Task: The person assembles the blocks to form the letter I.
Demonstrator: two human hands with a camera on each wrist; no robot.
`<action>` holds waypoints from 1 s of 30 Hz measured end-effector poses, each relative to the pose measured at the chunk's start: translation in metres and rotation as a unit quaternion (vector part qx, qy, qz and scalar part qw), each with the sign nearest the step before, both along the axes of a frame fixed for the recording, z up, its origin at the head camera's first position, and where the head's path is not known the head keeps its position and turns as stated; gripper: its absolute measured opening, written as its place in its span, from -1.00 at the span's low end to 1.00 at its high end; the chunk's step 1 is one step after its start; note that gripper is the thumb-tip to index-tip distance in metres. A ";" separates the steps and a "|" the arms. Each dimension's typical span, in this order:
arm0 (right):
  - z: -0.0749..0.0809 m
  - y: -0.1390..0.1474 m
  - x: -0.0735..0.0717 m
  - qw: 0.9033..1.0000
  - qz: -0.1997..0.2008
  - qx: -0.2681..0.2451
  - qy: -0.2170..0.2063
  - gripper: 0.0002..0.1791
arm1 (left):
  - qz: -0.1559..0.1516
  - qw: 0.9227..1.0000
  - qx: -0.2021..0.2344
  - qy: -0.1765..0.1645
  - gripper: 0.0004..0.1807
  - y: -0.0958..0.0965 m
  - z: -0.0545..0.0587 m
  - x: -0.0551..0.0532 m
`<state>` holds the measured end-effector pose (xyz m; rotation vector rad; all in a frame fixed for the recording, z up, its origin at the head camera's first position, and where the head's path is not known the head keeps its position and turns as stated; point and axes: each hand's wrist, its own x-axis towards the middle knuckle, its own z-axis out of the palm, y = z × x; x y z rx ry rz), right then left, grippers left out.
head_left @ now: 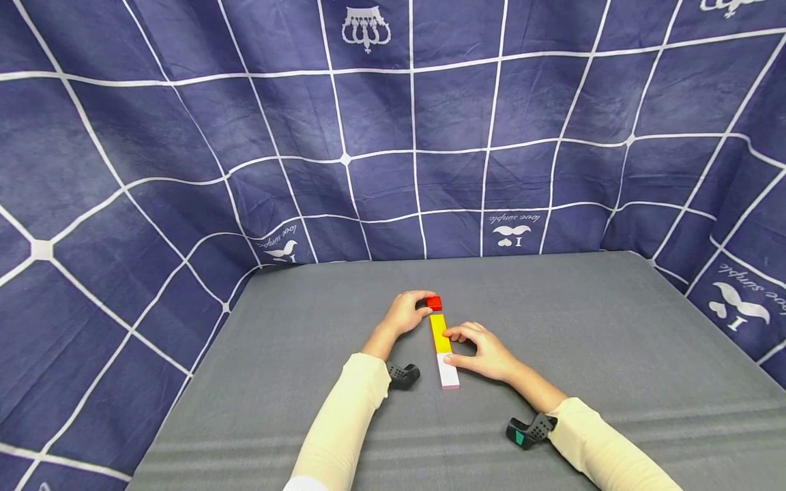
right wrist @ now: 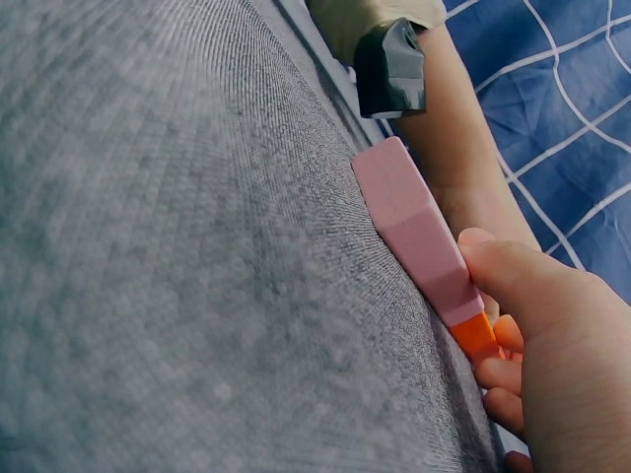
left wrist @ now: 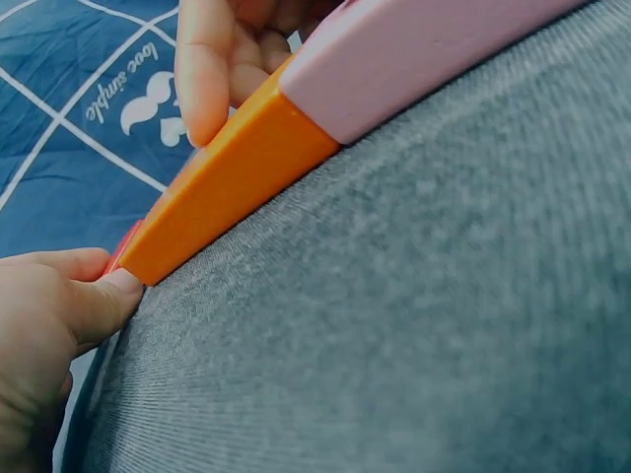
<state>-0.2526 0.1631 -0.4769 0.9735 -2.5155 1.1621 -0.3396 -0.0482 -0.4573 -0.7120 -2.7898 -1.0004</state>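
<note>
Three blocks form a line on the grey cloth: a small red block (head_left: 434,303) at the far end, a yellow-orange block (head_left: 439,333) in the middle and a pale pink block (head_left: 448,372) nearest. My left hand (head_left: 405,312) pinches the red block between thumb and fingers. In the left wrist view the left thumb also meets the end of the orange block (left wrist: 227,177). From the right side, my right hand (head_left: 485,351) rests its thumb on the pink block (right wrist: 419,232) and touches the orange block with its fingertips. The orange and pink blocks touch end to end.
A grey cloth (head_left: 295,327) covers the table around the blocks. Behind and beside it hangs a blue curtain (head_left: 454,177) with white lines. Both wrists carry dark camera mounts, one at the left wrist (head_left: 403,376) and one at the right (head_left: 531,431).
</note>
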 end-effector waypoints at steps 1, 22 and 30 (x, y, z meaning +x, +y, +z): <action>0.000 0.000 0.000 1.000 0.000 0.000 0.001 -0.55 | -0.001 1.000 -0.001 0.002 -0.63 0.000 0.000 0.000; 0.000 0.002 -0.007 0.993 0.016 -0.077 -0.083 -0.61 | -0.028 0.999 0.016 0.031 -0.53 -0.018 -0.006 0.004; 0.033 0.028 0.001 0.983 -0.030 -0.119 -0.136 -0.67 | 0.001 0.999 0.005 0.042 -0.55 -0.065 -0.007 0.016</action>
